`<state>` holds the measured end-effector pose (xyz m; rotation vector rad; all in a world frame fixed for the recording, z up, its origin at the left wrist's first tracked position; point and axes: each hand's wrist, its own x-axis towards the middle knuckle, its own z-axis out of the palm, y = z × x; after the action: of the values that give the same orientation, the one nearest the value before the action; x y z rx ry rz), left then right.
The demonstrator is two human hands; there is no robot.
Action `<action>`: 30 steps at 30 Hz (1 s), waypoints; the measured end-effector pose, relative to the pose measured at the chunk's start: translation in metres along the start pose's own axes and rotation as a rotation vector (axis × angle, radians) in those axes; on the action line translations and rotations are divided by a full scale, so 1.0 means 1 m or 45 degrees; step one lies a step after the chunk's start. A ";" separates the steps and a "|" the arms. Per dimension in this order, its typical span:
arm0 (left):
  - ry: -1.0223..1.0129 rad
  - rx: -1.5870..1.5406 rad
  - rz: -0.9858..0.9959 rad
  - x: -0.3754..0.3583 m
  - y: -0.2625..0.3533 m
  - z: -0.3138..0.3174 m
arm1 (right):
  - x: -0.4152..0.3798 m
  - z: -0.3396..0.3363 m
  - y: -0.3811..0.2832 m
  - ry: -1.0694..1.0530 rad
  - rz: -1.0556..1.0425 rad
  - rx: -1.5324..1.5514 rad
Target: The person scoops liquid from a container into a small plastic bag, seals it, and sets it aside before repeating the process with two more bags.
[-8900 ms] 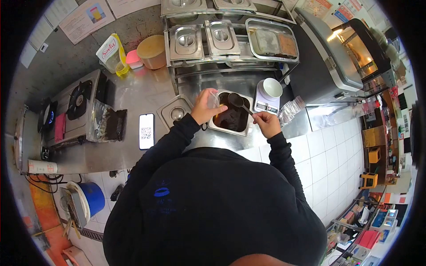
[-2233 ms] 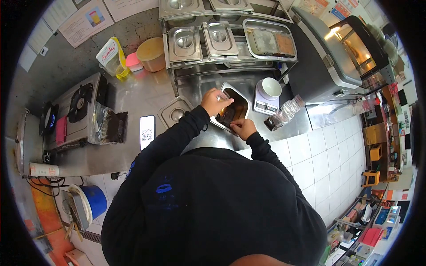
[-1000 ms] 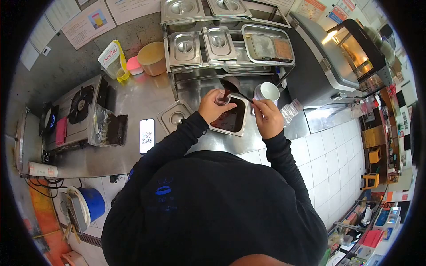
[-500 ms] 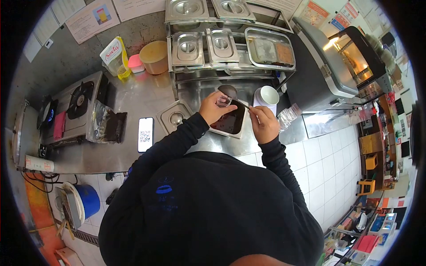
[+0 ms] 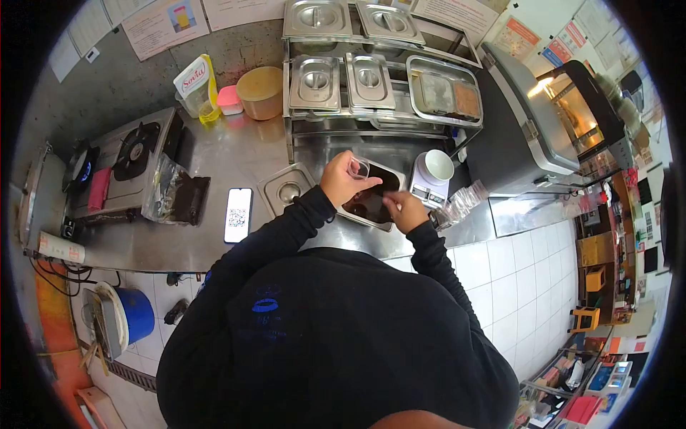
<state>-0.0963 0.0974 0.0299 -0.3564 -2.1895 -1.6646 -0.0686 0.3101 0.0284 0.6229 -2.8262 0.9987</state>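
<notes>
My left hand (image 5: 343,179) holds a small clear plastic cup (image 5: 360,169) over the left side of a steel pan (image 5: 369,222) of dark brown liquid (image 5: 389,178). In the fingers of my right hand (image 5: 407,212), above the pan's near right side, is the handle of a ladle. The ladle's dark bowl (image 5: 370,202) is down in the pan, its outline hard to separate from the liquid. Left of the pan lies a steel lid (image 5: 275,191). A white bowl (image 5: 438,166) sits on a kitchen scale (image 5: 430,194) at the right.
A phone (image 5: 237,216) showing a code lies on the steel counter. Further left are a plastic bag (image 5: 187,196) of dark contents and a gas stove (image 5: 132,154) with one blue flame. Lidded pans (image 5: 316,84) fill a rack behind. Clear plastic packaging (image 5: 461,206) lies right of my right hand.
My right hand has moved nearer and left, bringing the ladle from beside the cup down into the pan. The left hand still holds the cup. The whole view has shifted slightly.
</notes>
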 end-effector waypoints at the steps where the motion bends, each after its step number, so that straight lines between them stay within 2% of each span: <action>1: 0.009 0.040 0.009 0.000 0.004 -0.002 | 0.005 -0.001 -0.017 0.135 -0.046 0.184; 3: 0.066 0.058 0.097 0.000 0.009 -0.003 | 0.019 -0.013 -0.061 0.407 -0.129 0.550; 6: 0.084 0.108 0.167 0.000 0.009 0.001 | 0.026 -0.024 -0.097 0.268 -0.215 0.555; 9: 0.033 0.064 0.159 -0.001 0.022 -0.003 | 0.030 -0.021 -0.094 0.185 -0.089 0.533; 10: 0.014 0.032 0.145 -0.001 0.029 -0.006 | 0.031 -0.022 -0.091 0.247 -0.139 0.459; 13: -0.146 -0.505 0.081 -0.003 0.032 -0.012 | 0.027 -0.028 -0.089 0.268 -0.070 0.543; 14: -0.217 -0.760 -0.066 -0.007 0.029 -0.013 | 0.026 -0.028 -0.086 0.235 0.010 0.627; 17: -0.280 -1.112 -0.284 -0.007 0.035 -0.019 | 0.023 -0.028 -0.088 0.227 0.086 0.900; 20: -0.210 -1.060 -0.212 -0.010 0.042 -0.011 | 0.030 -0.020 -0.092 0.409 -0.036 1.089; 23: -0.185 -1.122 -0.210 -0.012 0.050 -0.009 | 0.035 -0.016 -0.090 0.400 0.021 1.143; 28: -0.228 -1.155 -0.217 -0.015 0.061 -0.007 | 0.029 -0.021 -0.091 0.453 -0.084 0.857; 29: -0.214 -1.125 -0.254 -0.016 0.056 -0.006 | 0.026 -0.025 -0.093 0.376 -0.067 0.974; 30: -0.207 -1.061 -0.253 -0.015 0.053 -0.007 | 0.024 -0.028 -0.096 0.421 -0.079 0.946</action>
<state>-0.0600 0.1056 0.0706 -0.5048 -1.5483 -2.6936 -0.0538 0.2514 0.1112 0.5151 -2.0917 1.9388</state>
